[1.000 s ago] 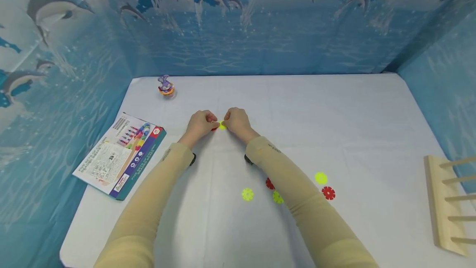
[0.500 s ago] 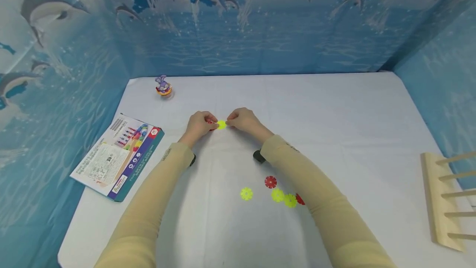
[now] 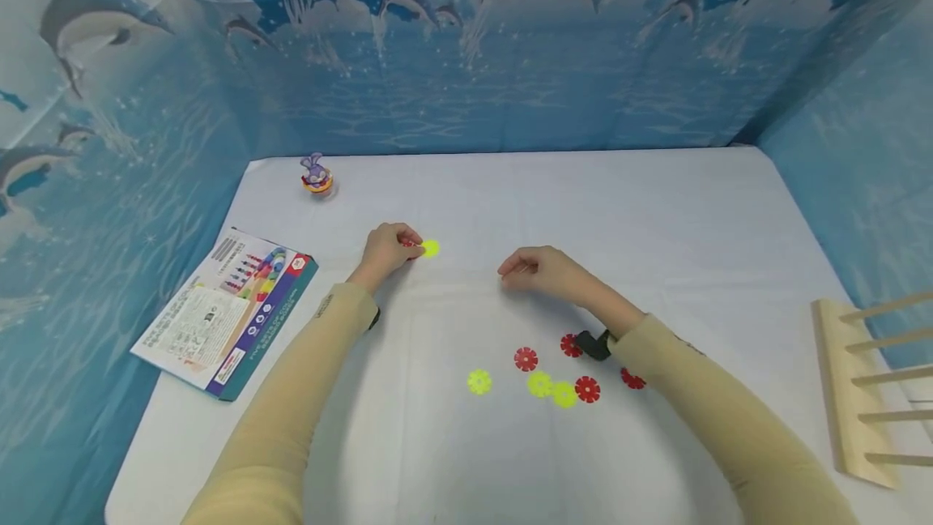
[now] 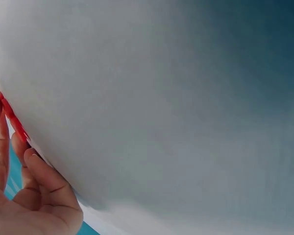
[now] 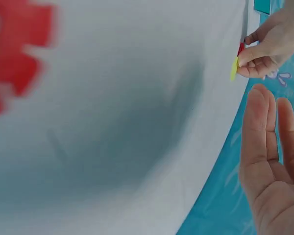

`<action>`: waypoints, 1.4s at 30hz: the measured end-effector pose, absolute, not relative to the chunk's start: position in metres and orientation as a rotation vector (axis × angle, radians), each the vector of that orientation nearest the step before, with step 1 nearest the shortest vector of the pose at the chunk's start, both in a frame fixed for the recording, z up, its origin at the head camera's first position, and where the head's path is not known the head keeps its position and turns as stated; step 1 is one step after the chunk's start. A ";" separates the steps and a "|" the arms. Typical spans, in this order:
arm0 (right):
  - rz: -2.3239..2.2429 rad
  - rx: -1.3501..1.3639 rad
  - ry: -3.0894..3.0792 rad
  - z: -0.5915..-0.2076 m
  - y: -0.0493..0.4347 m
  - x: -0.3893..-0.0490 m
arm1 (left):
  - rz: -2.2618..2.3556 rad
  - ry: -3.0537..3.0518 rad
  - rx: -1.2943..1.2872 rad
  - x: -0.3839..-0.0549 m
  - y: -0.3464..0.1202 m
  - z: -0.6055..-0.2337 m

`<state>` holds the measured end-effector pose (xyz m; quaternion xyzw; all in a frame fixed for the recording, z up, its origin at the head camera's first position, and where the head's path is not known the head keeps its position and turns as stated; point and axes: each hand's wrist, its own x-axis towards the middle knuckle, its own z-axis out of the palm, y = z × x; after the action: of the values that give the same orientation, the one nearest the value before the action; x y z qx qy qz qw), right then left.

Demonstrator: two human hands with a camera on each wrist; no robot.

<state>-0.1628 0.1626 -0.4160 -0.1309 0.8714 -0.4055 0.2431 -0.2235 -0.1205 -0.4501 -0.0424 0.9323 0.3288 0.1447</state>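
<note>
On the far left part of the table, my left hand (image 3: 386, 253) pinches a red notched plastic disc (image 4: 12, 117) between thumb and fingers. A yellow notched disc (image 3: 431, 248) sticks out from the fingertips, against the red one. The right wrist view shows both pieces edge-on; whether they interlock I cannot tell. My right hand (image 3: 551, 274) is off to the right, holding nothing, its fingers relaxed above the table. Near its wrist lie loose red discs (image 3: 526, 359) and yellow discs (image 3: 540, 384), several in all. The right sleeve partly covers one red disc (image 3: 632, 379).
A printed toy box (image 3: 226, 310) lies at the table's left side. A small purple rabbit figure (image 3: 317, 175) stands near the back left corner. At the right edge is a wooden rack with pegs (image 3: 849, 395). Patterned blue cloth (image 3: 466, 96) hangs behind the white table.
My right hand has let go of the yellow disc and moved right and nearer, uncovering more loose discs. The left hand stays almost in place, still pinching the red disc.
</note>
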 end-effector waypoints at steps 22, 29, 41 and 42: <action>-0.970 -0.580 2.410 -0.440 0.177 -0.083 | 0.952 2.705 -0.055 -0.219 -0.129 -0.456; -0.888 -0.601 2.487 -0.448 0.172 -0.079 | 0.959 2.711 -0.033 -0.221 -0.128 -0.458; -0.803 -0.575 2.509 -0.448 0.161 -0.077 | 0.948 2.719 -0.035 -0.222 -0.129 -0.459; -0.791 -0.572 2.509 -0.447 0.160 -0.077 | 0.942 2.720 -0.034 -0.222 -0.129 -0.460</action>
<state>-0.0770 0.1598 -0.4469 -0.2071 0.9085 -0.2865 0.2229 -0.2223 -0.1288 -0.4596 -0.0118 0.9367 0.3243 0.1312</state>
